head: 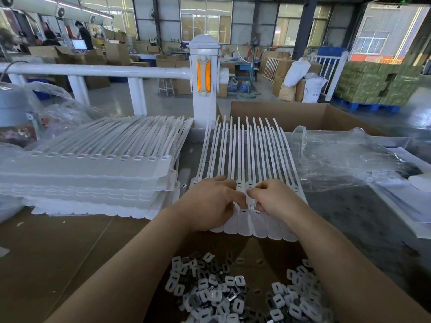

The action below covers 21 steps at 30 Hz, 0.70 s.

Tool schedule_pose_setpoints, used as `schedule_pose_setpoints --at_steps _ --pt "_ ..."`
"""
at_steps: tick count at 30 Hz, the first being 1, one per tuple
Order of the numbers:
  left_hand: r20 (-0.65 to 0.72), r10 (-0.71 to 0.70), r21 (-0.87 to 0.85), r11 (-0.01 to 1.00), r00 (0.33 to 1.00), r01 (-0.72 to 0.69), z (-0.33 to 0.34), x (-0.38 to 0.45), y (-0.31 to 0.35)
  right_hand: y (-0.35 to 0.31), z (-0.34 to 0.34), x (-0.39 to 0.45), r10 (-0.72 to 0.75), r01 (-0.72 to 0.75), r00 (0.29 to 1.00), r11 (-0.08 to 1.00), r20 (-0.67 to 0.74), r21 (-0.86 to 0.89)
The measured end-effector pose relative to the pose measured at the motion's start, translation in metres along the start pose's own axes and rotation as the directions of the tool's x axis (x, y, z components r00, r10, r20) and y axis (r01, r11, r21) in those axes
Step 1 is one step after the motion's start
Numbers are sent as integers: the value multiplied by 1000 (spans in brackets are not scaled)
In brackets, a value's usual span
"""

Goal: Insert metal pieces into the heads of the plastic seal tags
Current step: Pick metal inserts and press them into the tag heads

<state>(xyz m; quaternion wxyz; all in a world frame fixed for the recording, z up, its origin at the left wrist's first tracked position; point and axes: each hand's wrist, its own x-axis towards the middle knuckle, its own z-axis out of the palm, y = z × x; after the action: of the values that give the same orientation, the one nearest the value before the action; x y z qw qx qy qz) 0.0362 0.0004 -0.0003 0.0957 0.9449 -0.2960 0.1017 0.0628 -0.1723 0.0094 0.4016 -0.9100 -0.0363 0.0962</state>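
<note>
Head view. Strip of seal tags (pixel 247 183) flat on the table (pixel 58 248), long axes running away from the viewer; thin tails fanned toward the far edge, broad flag ends toward the near edge, slotted heads in a row across the middle. Left hand (pixel 211 201) over the left half of the strip, fingers curled down onto the heads, forefinger tip on a head near the centre. Right hand (pixel 275 198) over the right half, fingers curled and pinching at a head just beside the left forefinger; too small to tell whether a metal piece sits between the fingertips. Heap of metal pieces (pixel 233 292) on the table nearer the viewer, between the forearms, apart from the strip. Stack of further strips (pixel 93 171) to the left, tails angled away and rightward. Crumpled clear bag (pixel 345 159) to the right, touching the strip's right edge. Open carton (pixel 303 115) beyond the tails. White railing (pixel 98 71) with a post (pixel 204 73) bearing an orange reflector behind the table. Warehouse floor beyond, with stacked boxes (pixel 373 82), sacks and large windows.
</note>
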Motion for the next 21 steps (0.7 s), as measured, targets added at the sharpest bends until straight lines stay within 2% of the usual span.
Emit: schedule_pose_setpoints --at_steps 9,11,13,15,17,19,21 --pt "43 -71 -109 991 997 75 -11 1 9 -1 -3 0 13 -13 1000 1000 7 1" --pt "47 -39 -226 973 998 49 -16 5 19 -2 -6 -1 22 -22 1000 1000 16 5" --pt "154 11 -422 905 988 55 -23 7 30 -2 -8 -2 16 -17 1000 999 23 39" --pt "354 73 -505 854 933 124 -31 7 39 0 -7 -4 23 -26 999 992 28 124" --pt "537 108 -488 849 836 204 -38 5 41 1 -7 -3 28 -32 999 992 29 124" --pt "647 82 -401 882 758 247 -46 3 37 2 -6 -2 36 -39 999 994 25 98" --pt "696 26 -316 909 718 273 -51 1 33 2 -6 -1 41 -43 999 994 19 97"
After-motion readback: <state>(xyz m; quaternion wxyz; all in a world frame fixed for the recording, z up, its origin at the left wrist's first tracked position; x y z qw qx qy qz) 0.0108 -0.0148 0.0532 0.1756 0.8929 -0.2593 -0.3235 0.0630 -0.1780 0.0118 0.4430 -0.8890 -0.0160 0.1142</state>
